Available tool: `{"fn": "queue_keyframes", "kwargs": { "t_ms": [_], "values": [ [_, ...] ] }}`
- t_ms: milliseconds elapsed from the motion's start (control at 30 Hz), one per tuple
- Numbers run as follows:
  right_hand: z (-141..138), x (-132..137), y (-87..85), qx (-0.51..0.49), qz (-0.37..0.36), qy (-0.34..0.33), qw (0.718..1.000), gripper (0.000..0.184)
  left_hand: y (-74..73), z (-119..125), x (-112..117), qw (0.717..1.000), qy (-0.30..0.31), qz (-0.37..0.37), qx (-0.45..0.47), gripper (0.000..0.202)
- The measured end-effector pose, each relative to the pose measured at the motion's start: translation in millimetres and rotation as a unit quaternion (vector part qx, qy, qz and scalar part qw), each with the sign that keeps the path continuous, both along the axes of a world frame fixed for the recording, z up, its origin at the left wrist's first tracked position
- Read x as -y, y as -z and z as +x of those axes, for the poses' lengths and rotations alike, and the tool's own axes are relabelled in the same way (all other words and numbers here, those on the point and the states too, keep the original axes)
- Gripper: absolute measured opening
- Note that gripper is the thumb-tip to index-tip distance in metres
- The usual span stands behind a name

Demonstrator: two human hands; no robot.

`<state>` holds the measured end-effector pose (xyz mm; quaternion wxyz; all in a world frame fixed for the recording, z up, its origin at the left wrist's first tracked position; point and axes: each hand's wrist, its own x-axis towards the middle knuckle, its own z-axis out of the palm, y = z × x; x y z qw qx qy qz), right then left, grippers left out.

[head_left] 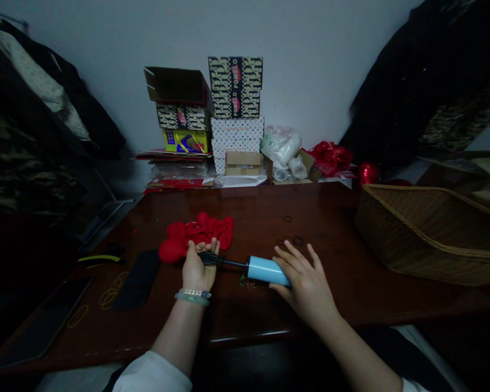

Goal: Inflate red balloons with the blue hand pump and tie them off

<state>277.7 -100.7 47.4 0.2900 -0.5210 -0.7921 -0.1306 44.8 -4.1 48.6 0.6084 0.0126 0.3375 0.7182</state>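
Observation:
My left hand (198, 267) is closed around the black nozzle end of a blue hand pump (264, 270), where a small partly filled red balloon (172, 250) sits on the tip. My right hand (306, 280) lies on the pump's blue barrel with fingers spread and stretched out. A pile of flat red balloons (206, 228) lies just behind my left hand on the dark wooden table (253, 316). My left wrist wears two bead bracelets.
A wicker basket (428, 231) stands at the right. Small black rubber bands (294, 239) lie beyond the pump. A black case (138, 279), a phone (49, 318) and yellow rubber bands (110, 296) lie at the left. Stacked boxes (234, 109) and bags line the wall.

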Motion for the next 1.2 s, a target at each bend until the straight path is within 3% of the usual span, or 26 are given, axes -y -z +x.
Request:
{"fn": "queue_keyframes", "kwargs": {
  "t_ms": [333,567,967,1200],
  "values": [
    [-10,3,-0.3,-0.022,-0.004,-0.002,1.000,0.039,16.0,32,12,0.998,0.067,0.006,-0.018,0.038],
    [-7,0,7.4,-0.029,-0.024,-0.004,0.999,0.044,21.0,41,15,0.996,0.090,0.003,-0.023,0.038],
    [-14,-1,1.6,-0.050,-0.039,-0.005,0.998,0.050,-8.5,23,6,0.999,-0.004,-0.021,-0.026,0.046],
    [-4,5,-3.8,-0.044,-0.104,0.007,0.994,0.051,-12.2,4,-2,0.999,-0.021,-0.045,0.000,0.044]
  ]
}}
